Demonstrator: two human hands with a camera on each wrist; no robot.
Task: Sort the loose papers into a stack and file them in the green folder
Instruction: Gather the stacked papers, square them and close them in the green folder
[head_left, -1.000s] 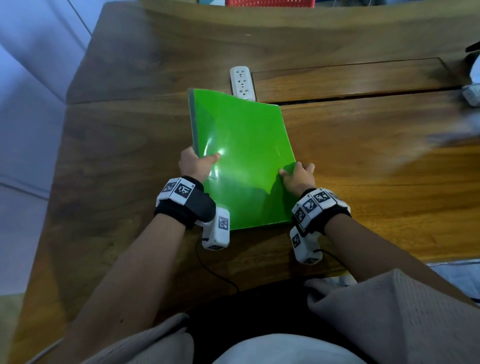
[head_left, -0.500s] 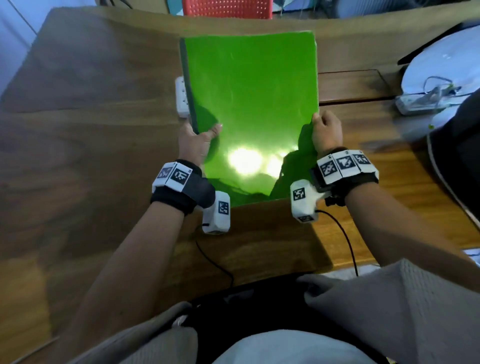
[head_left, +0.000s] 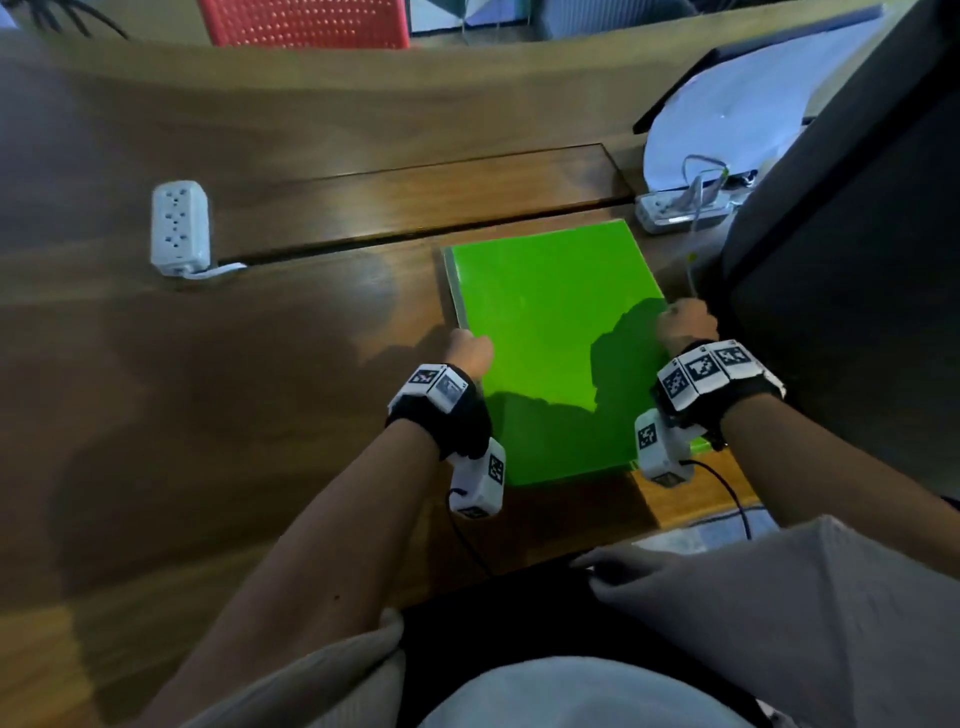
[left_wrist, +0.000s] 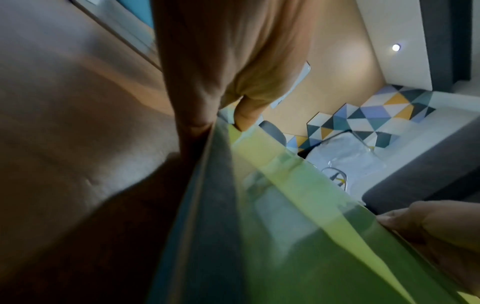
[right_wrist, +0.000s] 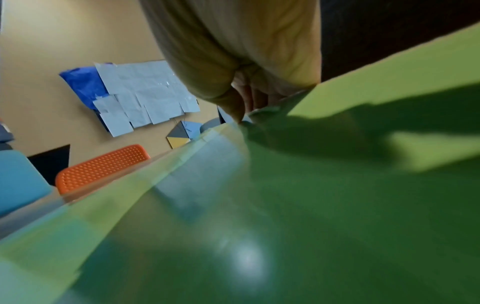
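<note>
The green folder (head_left: 550, 332) is closed and sits over the right part of the wooden desk (head_left: 260, 364). My left hand (head_left: 470, 348) grips its left spine edge, thumb on the cover. My right hand (head_left: 685, 325) grips its right edge. In the left wrist view the left thumb and fingers pinch the grey spine of the folder (left_wrist: 285, 236), and my right hand (left_wrist: 436, 222) shows at the far edge. The right wrist view shows curled fingers (right_wrist: 241, 107) on the folder's cover (right_wrist: 324, 195). No loose papers are in view.
A white power strip (head_left: 179, 226) lies at the back left of the desk. A second power strip (head_left: 680, 210) with cables and a white sheet (head_left: 737, 114) sit at the back right. A dark panel (head_left: 857, 260) stands close on the right. A red chair (head_left: 301, 21) is behind the desk.
Both hands have carried the folder to the right across the desk, from in front of the left power strip to beside the dark panel. It was tilted up half a second ago and now lies lower.
</note>
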